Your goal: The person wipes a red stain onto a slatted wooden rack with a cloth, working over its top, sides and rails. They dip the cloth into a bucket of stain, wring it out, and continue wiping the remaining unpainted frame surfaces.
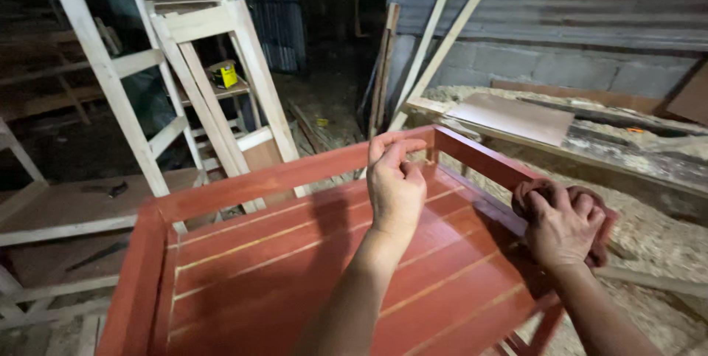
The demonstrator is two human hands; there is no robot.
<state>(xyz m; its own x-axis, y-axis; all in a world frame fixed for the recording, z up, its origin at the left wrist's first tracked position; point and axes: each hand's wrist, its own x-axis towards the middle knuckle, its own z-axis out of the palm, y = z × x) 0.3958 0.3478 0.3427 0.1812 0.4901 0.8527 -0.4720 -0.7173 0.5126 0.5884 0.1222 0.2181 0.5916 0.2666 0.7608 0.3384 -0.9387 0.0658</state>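
Observation:
A red-brown painted wooden frame with slatted boards fills the lower half of the view. My left hand hovers above the slats near the far rail, thumb and forefinger pinched together with nothing visible between them. My right hand presses a red-stained rag against the frame's right rail, fingers curled over the cloth.
Unpainted wooden ladder-like frames stand at the left, one holding a small yellow can. Long planks lean on a block and corrugated metal wall. A sawdust-covered bench with a board lies to the right. Tools rest on boards at left.

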